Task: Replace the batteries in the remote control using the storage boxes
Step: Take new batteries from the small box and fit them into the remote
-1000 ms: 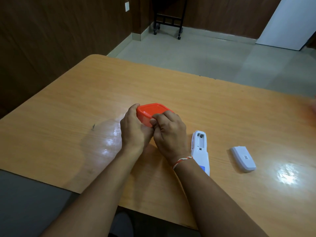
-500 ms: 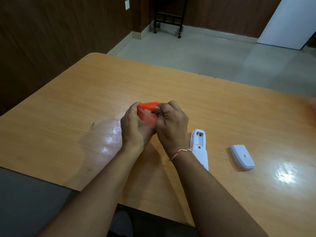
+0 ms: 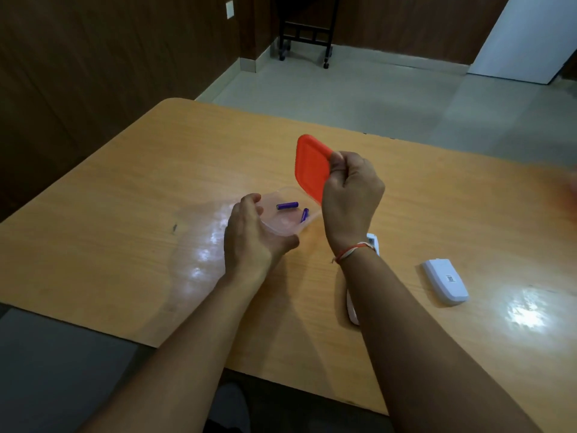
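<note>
My left hand (image 3: 249, 242) grips the near rim of a clear plastic storage box (image 3: 282, 226) resting on the wooden table (image 3: 125, 198). Two purple batteries (image 3: 287, 205) lie inside the box. My right hand (image 3: 351, 195) holds the box's orange lid (image 3: 312, 168) lifted and tilted above the box's right side. The white remote control (image 3: 373, 242) lies on the table under my right forearm, mostly hidden. Its white battery cover (image 3: 446, 281) lies apart to the right.
The table's near edge runs below my forearms, and its far edge lies beyond the lid. A blurred orange patch (image 3: 569, 189) shows at the right border. A black wheeled stand (image 3: 304, 29) is on the floor by the far wall.
The orange lid has come off the box; my right hand lifted it up and to the right. The two batteries inside are now exposed. My left hand stays on the box.
</note>
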